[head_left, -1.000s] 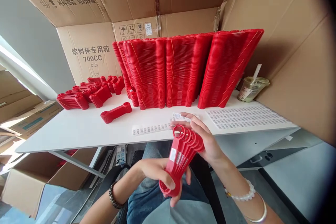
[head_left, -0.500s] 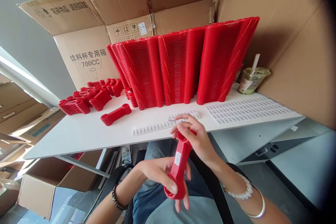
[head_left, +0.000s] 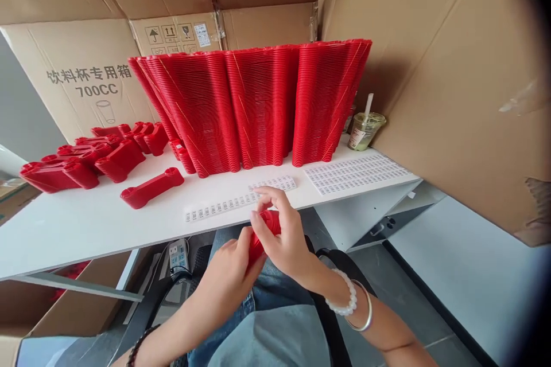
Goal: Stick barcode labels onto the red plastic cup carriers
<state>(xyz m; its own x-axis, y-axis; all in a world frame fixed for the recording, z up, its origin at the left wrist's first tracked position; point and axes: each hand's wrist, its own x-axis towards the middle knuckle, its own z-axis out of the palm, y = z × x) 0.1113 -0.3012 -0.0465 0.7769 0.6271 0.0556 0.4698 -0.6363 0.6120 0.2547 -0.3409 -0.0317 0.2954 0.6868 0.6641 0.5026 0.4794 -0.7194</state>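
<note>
Just off the table's front edge, a red plastic bar with rounded ends (head_left: 271, 221) is held in both hands and mostly covered by them. My left hand (head_left: 232, 266) wraps round its lower part. The thumb of my right hand (head_left: 282, 235) lies on its upper end, with the other fingers curled beyond it. Near my right fingertips, a narrow strip of small printed labels (head_left: 219, 207) lies on the white table (head_left: 99, 229), with a shorter label piece (head_left: 278, 183) behind it. A similar red bar (head_left: 152, 188) lies singly to the left.
Tall stacks of red pieces (head_left: 253, 109) stand at the back. A heap of red bars (head_left: 86, 160) is on the left. A large label sheet (head_left: 357, 174) and a drink cup with a straw (head_left: 365, 129) are on the right. Cardboard walls (head_left: 430, 97) enclose the back and right side.
The view has swung right. The red bar has turned in my hands, so its white label no longer shows, and my left hand has closed further round it.
</note>
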